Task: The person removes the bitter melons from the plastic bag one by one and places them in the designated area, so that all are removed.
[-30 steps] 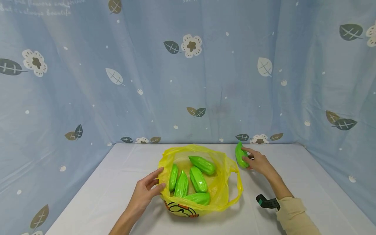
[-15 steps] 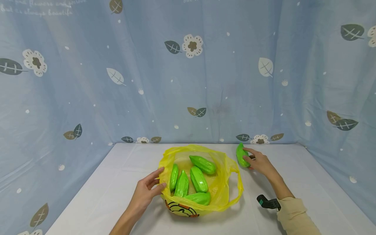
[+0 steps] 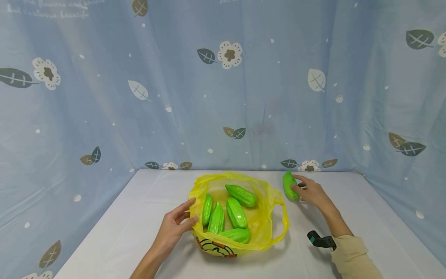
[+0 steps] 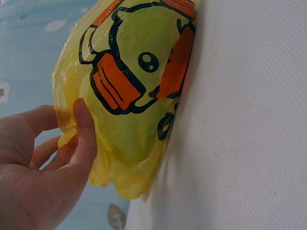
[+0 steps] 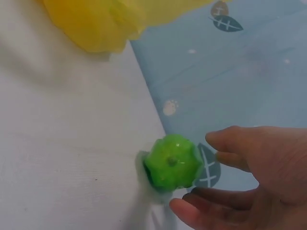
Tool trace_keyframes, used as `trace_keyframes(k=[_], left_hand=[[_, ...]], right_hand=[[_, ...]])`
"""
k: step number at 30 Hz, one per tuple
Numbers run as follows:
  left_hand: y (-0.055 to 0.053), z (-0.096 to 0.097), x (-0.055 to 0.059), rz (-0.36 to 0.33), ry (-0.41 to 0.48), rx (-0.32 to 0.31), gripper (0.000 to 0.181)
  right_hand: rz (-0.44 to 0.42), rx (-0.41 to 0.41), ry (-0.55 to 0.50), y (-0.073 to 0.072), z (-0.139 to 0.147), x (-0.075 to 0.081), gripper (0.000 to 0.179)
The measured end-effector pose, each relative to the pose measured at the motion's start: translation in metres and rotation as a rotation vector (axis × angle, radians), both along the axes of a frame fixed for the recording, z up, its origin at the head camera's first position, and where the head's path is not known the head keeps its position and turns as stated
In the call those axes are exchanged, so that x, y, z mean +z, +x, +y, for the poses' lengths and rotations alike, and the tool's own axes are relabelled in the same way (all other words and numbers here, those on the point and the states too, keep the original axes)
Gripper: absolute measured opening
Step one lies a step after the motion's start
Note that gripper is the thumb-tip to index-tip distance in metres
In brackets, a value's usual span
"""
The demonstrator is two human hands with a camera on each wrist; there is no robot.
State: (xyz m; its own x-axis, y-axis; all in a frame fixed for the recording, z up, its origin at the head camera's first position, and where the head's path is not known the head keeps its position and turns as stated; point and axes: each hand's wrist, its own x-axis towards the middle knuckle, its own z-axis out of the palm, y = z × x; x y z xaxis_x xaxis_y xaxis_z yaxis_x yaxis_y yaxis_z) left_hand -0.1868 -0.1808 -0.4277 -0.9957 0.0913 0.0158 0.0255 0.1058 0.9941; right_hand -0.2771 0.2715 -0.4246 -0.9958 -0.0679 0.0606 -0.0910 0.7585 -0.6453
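Note:
On the white table stands a yellow plastic bag [image 3: 266,228] with a duck print [image 4: 139,62], its mouth spread wide. Several glossy green ridged gourds [image 3: 236,213] lie inside it. My left hand [image 3: 170,226] pinches the bag's left rim between thumb and fingers; the left wrist view shows the thin film between them. To the right of the bag, another green gourd [image 3: 290,186] lies on the tabletop, seen end-on in the right wrist view. Around its right side my right hand [image 3: 308,190] is spread, thumb and fingers parted, with a gap visible beside the gourd [image 5: 173,163].
A blue curtain [image 3: 223,97] with leaves and flowers hangs behind the table and along both sides. The bag's handle loop [image 3: 285,221] sticks out to the right, between the bag and the right forearm. A black strap device [image 3: 320,240] sits on the right wrist.
The gourd at the right has shifted slightly rightward and toward me, and the right hand has moved slightly right. The left hand and bag have hardly moved.

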Motion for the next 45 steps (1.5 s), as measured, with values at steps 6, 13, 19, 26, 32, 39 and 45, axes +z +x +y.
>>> trace_keyframes(k=[6, 13, 19, 26, 32, 39, 45], left_hand=[[0.0, 0.0, 0.0, 0.0, 0.001, 0.001, 0.057], [0.0, 0.001, 0.001, 0.001, 0.005, -0.001, 0.058], [0.0, 0.001, 0.002, 0.005, 0.0, 0.001, 0.057], [0.001, 0.001, 0.002, 0.009, -0.001, -0.002, 0.057], [0.001, 0.001, 0.001, 0.006, 0.0, 0.003, 0.057], [0.001, 0.001, 0.001, 0.006, 0.0, 0.005, 0.058], [0.002, 0.002, 0.0, 0.006, -0.003, 0.013, 0.058]], right_hand=[[0.019, 0.009, 0.032, 0.002, 0.003, 0.007, 0.059], [0.085, 0.011, 0.062, 0.004, 0.001, 0.019, 0.055], [0.158, -0.007, 0.125, 0.01, -0.005, 0.032, 0.052], [0.21, 0.003, 0.148, 0.018, -0.012, 0.049, 0.051], [0.258, 0.03, 0.167, 0.028, -0.02, 0.062, 0.048], [0.297, 0.055, 0.189, 0.04, -0.031, 0.074, 0.049], [0.302, 0.073, 0.189, 0.048, -0.039, 0.08, 0.05]])
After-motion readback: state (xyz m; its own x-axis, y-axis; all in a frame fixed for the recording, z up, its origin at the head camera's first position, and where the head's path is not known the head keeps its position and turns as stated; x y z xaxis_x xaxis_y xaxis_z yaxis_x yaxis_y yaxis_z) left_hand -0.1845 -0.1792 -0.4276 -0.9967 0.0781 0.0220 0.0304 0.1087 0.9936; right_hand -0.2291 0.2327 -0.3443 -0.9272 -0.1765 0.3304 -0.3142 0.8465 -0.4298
